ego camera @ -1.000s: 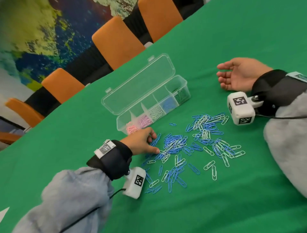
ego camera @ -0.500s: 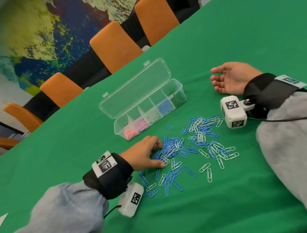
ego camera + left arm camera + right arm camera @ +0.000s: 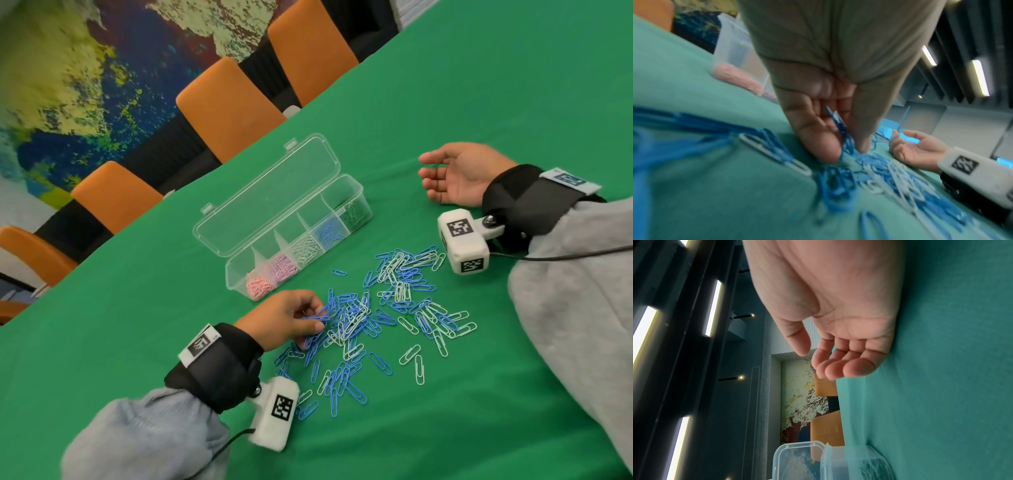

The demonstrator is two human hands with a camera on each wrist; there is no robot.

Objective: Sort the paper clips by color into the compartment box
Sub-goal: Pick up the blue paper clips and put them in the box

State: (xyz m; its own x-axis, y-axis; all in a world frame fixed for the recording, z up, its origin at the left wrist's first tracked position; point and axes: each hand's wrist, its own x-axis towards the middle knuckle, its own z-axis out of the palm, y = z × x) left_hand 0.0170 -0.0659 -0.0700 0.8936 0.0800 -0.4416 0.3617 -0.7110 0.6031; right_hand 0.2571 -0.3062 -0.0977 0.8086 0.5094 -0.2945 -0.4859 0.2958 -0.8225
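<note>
A green table [image 3: 479, 85] fills the scene, with orange chairs [image 3: 226, 109] along its far edge before a mottled wall; on it, left of centre, stands the clear compartment box [image 3: 356, 192] with its lid [image 3: 270, 192] thrown open toward the far side — its row of cells holds pink, lilac, white, blue and dark clips, each colour apart; near and right of the box lies the loose heap of paper clips [image 3: 380, 318], blue and white mixed; the right hand [image 3: 459, 174] rests palm-up on the cloth far right of the heap, fingers loosely curved and apart, holding nothing; the left hand [image 3: 284, 318] sits at the heap's left edge, thumb and forefinger pinched together on a blue clip [image 3: 838, 121].
</note>
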